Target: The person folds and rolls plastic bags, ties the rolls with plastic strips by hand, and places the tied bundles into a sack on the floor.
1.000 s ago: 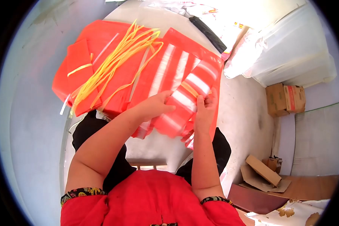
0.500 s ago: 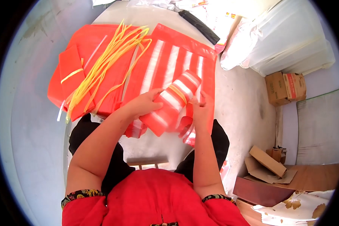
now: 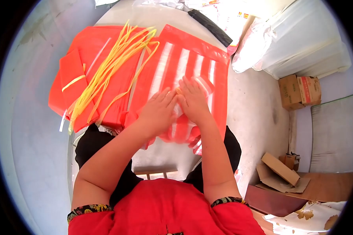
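A folded bundle of red-and-white striped plastic [image 3: 181, 128] lies under both my hands, mostly covered by them. My left hand [image 3: 158, 111] rests flat on its left side, fingers stretched out. On its right side my right hand [image 3: 193, 102] is spread flat as well, and the fingertips of the two hands almost meet. A bit of yellow band shows between them. Beneath the bundle are flat sheets of the same striped plastic [image 3: 166, 64]. To the left, a bunch of yellow strips [image 3: 106, 74] lies across a stack of plain red plastic [image 3: 123, 51].
A small red bundle [image 3: 71, 68] tied with a yellow strip sits on the stack. Behind the sheets lies a black roll [image 3: 210, 28]. Cardboard boxes [image 3: 292, 92] stand on the floor at right. Opened cardboard [image 3: 276, 174] lies on a brown surface.
Before, my left hand held the bundle tilted up while my right hand's fingers were at its yellow band. Now the bundle is down on the sheets and both hands are flat on top.
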The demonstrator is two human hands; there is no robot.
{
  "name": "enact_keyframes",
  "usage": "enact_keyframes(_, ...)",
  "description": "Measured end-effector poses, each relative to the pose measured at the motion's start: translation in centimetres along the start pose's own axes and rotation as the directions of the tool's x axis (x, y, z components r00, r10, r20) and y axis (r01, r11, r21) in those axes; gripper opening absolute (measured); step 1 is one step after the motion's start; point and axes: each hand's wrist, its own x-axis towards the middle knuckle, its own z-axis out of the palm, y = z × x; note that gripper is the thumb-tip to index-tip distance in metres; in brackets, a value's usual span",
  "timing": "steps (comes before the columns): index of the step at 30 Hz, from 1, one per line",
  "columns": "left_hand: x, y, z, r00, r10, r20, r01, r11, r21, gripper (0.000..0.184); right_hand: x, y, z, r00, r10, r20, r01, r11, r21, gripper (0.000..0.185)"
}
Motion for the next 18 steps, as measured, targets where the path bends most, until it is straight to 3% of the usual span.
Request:
enact_keyframes(6,-0.5,-0.6,1.2,0.998,0.026,0.049,-0.025,0.999,-0.027,0.073,-0.2,1.9,1.5,0.998,0.029,0.05,-0.027,0.998,-0.048,0.051)
enact_keyframes(9,-1.3,-0.6,0.2,0.995,0.058,0.076,-0.057,0.998,-0.011,0.075,1.3,2.9,0.6,0.973,0.124,0.196,-0.144,0.985,0.093,0.054)
enact_keyframes(12,-2.0,-1.1,0.1,0.993,0.089,0.075,-0.089,0.996,-0.004,0.076,1.7,3.5,0.9,0.935,0.242,0.261,-0.258,0.966,0.027,0.061)
enact_keyframes(18,-2.7,-1.9,-0.6,0.985,0.121,0.12,-0.119,0.992,-0.031,0.077,2.7,4.3,1.2,0.915,0.362,0.178,-0.339,0.929,-0.149,0.073)
